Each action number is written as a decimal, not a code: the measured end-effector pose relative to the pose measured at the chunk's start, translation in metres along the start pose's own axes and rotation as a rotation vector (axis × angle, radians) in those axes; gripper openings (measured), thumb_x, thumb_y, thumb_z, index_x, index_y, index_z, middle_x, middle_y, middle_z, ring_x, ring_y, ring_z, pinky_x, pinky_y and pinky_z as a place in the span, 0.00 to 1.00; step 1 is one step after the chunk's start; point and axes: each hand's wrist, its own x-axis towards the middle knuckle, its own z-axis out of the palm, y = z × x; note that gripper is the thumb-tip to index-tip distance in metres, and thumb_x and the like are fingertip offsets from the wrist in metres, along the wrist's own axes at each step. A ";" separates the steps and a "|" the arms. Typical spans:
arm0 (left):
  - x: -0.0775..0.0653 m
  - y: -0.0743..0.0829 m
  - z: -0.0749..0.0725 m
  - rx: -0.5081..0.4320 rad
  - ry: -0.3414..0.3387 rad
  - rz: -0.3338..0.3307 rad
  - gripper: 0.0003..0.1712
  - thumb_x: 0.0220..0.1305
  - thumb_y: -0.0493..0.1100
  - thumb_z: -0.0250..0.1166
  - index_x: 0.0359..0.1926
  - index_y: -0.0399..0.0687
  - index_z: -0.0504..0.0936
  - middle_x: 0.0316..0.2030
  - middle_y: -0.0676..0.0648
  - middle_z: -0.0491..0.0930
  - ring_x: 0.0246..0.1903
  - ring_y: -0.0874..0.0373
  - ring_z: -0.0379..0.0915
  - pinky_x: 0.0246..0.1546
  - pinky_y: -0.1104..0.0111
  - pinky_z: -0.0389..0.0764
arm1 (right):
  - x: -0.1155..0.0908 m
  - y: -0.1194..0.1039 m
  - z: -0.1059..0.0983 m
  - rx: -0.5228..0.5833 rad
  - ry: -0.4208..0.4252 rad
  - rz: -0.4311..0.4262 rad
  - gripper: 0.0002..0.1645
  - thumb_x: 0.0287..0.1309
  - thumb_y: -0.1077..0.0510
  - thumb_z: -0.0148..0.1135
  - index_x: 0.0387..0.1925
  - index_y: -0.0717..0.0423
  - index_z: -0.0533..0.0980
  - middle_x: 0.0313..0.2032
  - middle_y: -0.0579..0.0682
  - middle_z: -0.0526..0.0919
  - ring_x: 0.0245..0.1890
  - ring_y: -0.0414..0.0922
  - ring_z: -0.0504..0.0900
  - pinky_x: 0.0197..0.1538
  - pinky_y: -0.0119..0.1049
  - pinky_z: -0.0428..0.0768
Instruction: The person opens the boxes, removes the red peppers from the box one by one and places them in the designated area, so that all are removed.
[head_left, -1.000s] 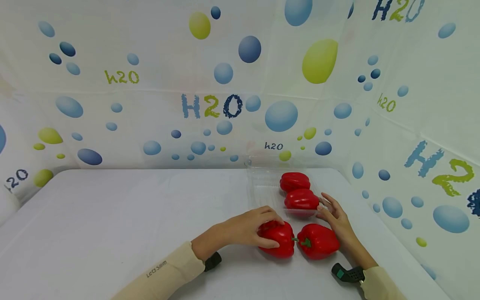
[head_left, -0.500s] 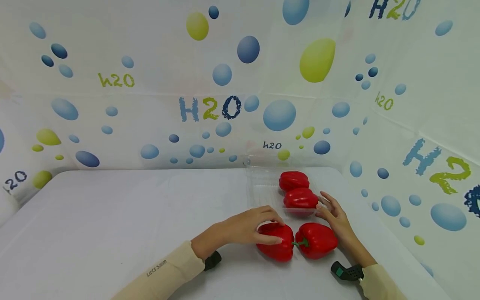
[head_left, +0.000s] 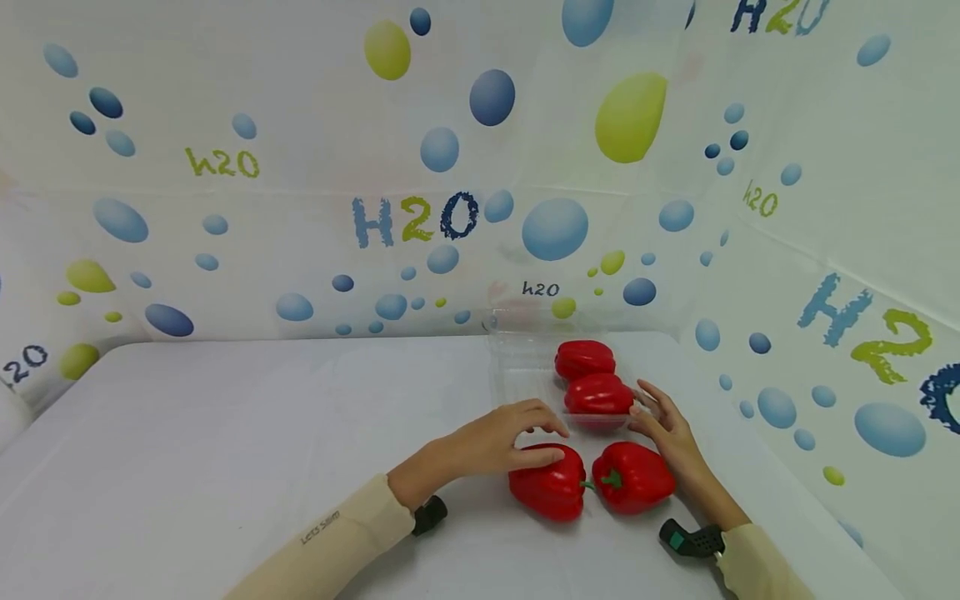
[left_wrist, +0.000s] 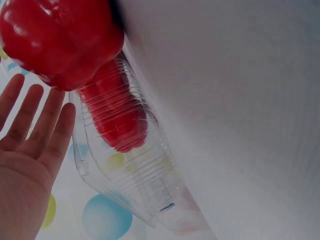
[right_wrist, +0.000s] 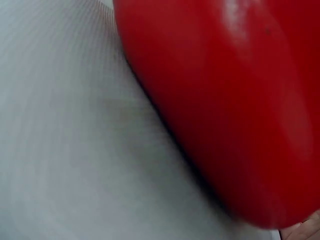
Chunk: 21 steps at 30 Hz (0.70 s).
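Left grip (head_left: 498,442): fingers loosened, raised since a second ago, thumb over left front pepper (head_left: 547,483) | that pepper rests on counter (head_left: 225,467), seemingly released | clear container (head_left: 519,382): holds back pepper (head_left: 585,359), nearer pepper (head_left: 598,393) | right front pepper (head_left: 633,477): on counter | right grip (head_left: 671,433): at container's near right corner; pinching, cannot tell

Bubble-printed sheeting (head_left: 457,175) backs a white table (head_left: 247,433)
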 end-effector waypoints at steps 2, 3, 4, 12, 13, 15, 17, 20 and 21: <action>0.001 -0.001 -0.001 -0.012 0.024 0.011 0.19 0.66 0.47 0.63 0.56 0.49 0.78 0.52 0.47 0.76 0.53 0.56 0.72 0.47 0.72 0.80 | 0.001 0.001 0.000 -0.002 0.002 -0.003 0.43 0.69 0.46 0.54 0.76 0.49 0.47 0.73 0.60 0.56 0.46 0.22 0.75 0.50 0.25 0.78; 0.002 -0.002 -0.001 -0.015 0.037 0.018 0.18 0.66 0.46 0.63 0.55 0.49 0.79 0.52 0.47 0.76 0.53 0.56 0.72 0.47 0.70 0.81 | 0.001 0.002 0.000 -0.004 0.006 -0.003 0.42 0.69 0.46 0.55 0.76 0.49 0.48 0.73 0.60 0.56 0.46 0.23 0.76 0.50 0.25 0.78; 0.002 -0.002 -0.001 -0.019 0.048 0.024 0.18 0.66 0.46 0.64 0.55 0.49 0.79 0.52 0.47 0.77 0.52 0.57 0.72 0.48 0.68 0.81 | 0.002 0.002 0.000 -0.005 0.007 -0.002 0.42 0.69 0.46 0.55 0.76 0.49 0.48 0.73 0.60 0.57 0.46 0.23 0.76 0.50 0.25 0.78; 0.008 -0.005 -0.003 -0.042 0.089 0.036 0.17 0.67 0.45 0.63 0.54 0.49 0.79 0.51 0.50 0.76 0.53 0.52 0.72 0.48 0.67 0.81 | 0.002 0.002 0.001 -0.026 0.011 0.020 0.43 0.68 0.44 0.55 0.76 0.47 0.48 0.73 0.58 0.57 0.49 0.25 0.76 0.53 0.30 0.79; 0.009 -0.006 -0.002 -0.047 0.093 0.038 0.17 0.67 0.46 0.63 0.54 0.49 0.79 0.51 0.50 0.76 0.54 0.51 0.72 0.49 0.67 0.81 | 0.002 0.002 0.001 -0.028 0.013 0.022 0.43 0.68 0.44 0.56 0.76 0.47 0.48 0.73 0.58 0.57 0.49 0.25 0.76 0.53 0.31 0.79; 0.012 -0.009 -0.002 -0.054 0.099 0.041 0.17 0.67 0.46 0.63 0.55 0.48 0.79 0.51 0.50 0.76 0.54 0.51 0.72 0.49 0.66 0.81 | 0.002 0.002 0.001 -0.029 0.015 0.023 0.43 0.68 0.44 0.56 0.76 0.46 0.48 0.73 0.58 0.57 0.48 0.25 0.76 0.53 0.30 0.79; 0.015 -0.011 -0.001 -0.061 0.105 0.046 0.18 0.68 0.46 0.62 0.56 0.46 0.79 0.52 0.49 0.76 0.55 0.51 0.72 0.51 0.64 0.81 | 0.002 0.002 0.001 -0.024 0.014 0.022 0.43 0.68 0.45 0.56 0.76 0.46 0.47 0.73 0.58 0.56 0.48 0.24 0.75 0.53 0.30 0.79; 0.020 -0.014 -0.001 -0.067 0.106 0.044 0.19 0.68 0.45 0.62 0.57 0.45 0.78 0.53 0.46 0.76 0.55 0.50 0.71 0.53 0.61 0.80 | 0.002 0.001 0.001 -0.017 0.012 0.020 0.43 0.69 0.46 0.55 0.77 0.46 0.47 0.74 0.58 0.56 0.48 0.23 0.75 0.54 0.30 0.78; 0.021 -0.015 -0.002 -0.066 0.108 0.045 0.19 0.68 0.44 0.62 0.57 0.45 0.77 0.53 0.45 0.76 0.56 0.50 0.71 0.54 0.62 0.79 | 0.001 0.000 0.001 -0.016 0.011 0.017 0.43 0.69 0.46 0.55 0.77 0.46 0.47 0.74 0.58 0.56 0.48 0.23 0.74 0.54 0.30 0.78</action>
